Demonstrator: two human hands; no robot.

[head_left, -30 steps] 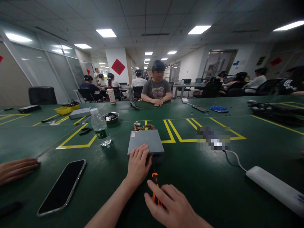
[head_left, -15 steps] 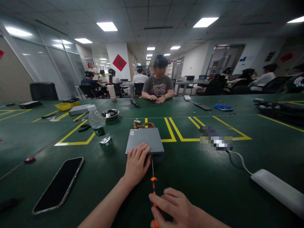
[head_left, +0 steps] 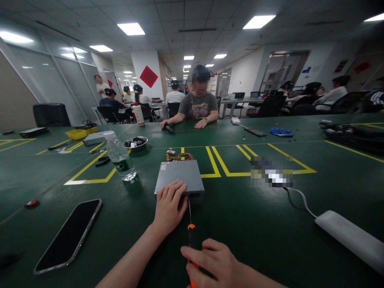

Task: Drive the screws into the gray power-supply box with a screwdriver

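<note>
A grey metal computer power supply (head_left: 180,173) lies on the green table, its bundle of coloured cables at the far side. My left hand (head_left: 169,204) grips its near edge, fingers across the top and thumb down by the near face. Between the fingers and thumb of my right hand (head_left: 214,262) is a screwdriver (head_left: 192,236) with an orange and black handle. Its thin shaft points away from me, and the tip meets the near face of the power supply just right of my left thumb. The exact spot under the tip is too small to make out.
A water bottle (head_left: 121,160) and a phone (head_left: 70,236) stand and lie to the left. Behind them is a metal bowl (head_left: 136,144) of small parts. A white power strip (head_left: 348,236) with a cable lies right. Across the table sits a person (head_left: 198,104).
The person opposite has reached a hand to the dark tool on the table. My view has shifted slightly; my hands keep their places on the power supply and screwdriver.
</note>
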